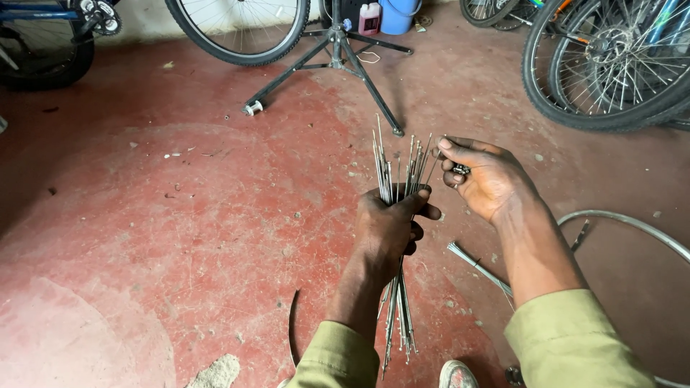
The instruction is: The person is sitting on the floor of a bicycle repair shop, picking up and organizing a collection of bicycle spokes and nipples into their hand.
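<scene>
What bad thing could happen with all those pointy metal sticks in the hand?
The left hand grips the bundle of spokes only around its middle, so some might slide out onto the red floor. Their thin ends fan out beside the right hand and could poke it. The tiny parts pinched there could drop and get lost.

Packages: two, both at the far edge of the red floor (180,215), top centre of the view, behind the black tripod stand (338,54). Pink plastic bottle (369,19): squarish body, lighter cap, upright, bearing a pale label (368,24) too small to make out. Blue plastic container (397,16): rounded, bucket-like, cut off by the upper frame edge, just right of the bottle, touching or nearly so; contact not discernible. No signs or screens visible.
</scene>
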